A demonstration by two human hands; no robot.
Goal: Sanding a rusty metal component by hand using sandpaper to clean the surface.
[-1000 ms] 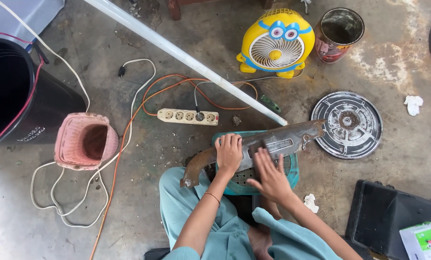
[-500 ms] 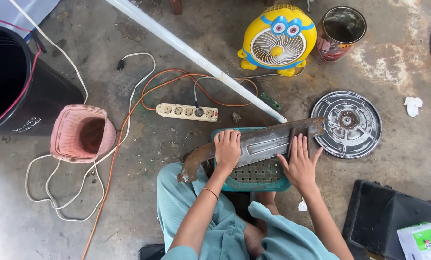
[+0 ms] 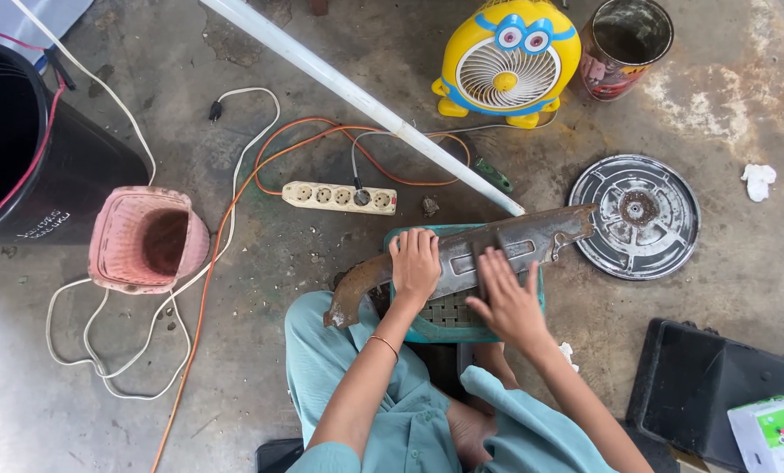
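A long, curved, rusty grey metal cover lies across a low teal woven stool in front of me. My left hand presses down on its left half with fingers curled over the far edge. Flat on its middle rests my right hand, fingers spread, palm down; whether it holds something under the palm I cannot tell. My legs in teal trousers are folded below the stool.
A round metal disc lies right of the cover. Behind it are a white pole, a power strip with orange and white cables, a yellow fan, a rusty can, a pink basket, a black bin and a black tray.
My right hand has slid left along the cover, from near its right end to its middle. My left hand has stayed in place on it.
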